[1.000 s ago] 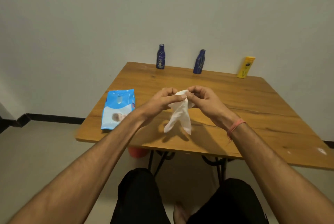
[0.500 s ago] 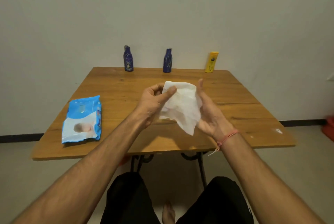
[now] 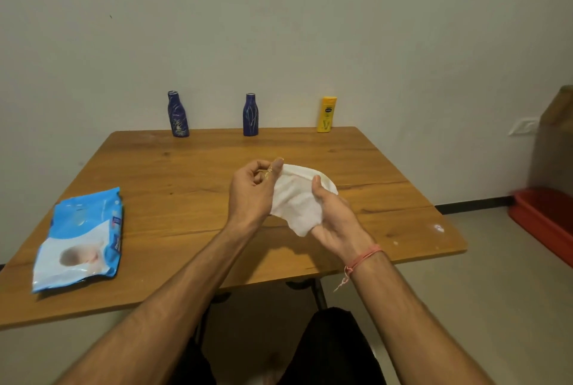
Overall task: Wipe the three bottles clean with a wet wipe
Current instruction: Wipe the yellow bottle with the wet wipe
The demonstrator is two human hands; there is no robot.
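Three bottles stand upright along the table's far edge by the wall: a dark blue bottle [image 3: 178,114] on the left, a second dark blue bottle [image 3: 250,115] in the middle, and a yellow bottle [image 3: 326,115] on the right. Above the table's middle I hold a white wet wipe [image 3: 296,201] between both hands. My left hand [image 3: 252,192] pinches its top left edge with thumb and fingers. My right hand [image 3: 336,220] lies under the wipe with its thumb pressed on top, gripping it. Both hands are well short of the bottles.
A blue and white pack of wet wipes [image 3: 80,238] lies flat near the left front of the wooden table [image 3: 173,179]. A red bin [image 3: 542,217] sits on the floor at the right. My knees are under the table's front edge.
The wipe went from a hanging bunch to spread out between my hands. My right thumb has now closed onto it. The view swung left, so the bottles appear further right.
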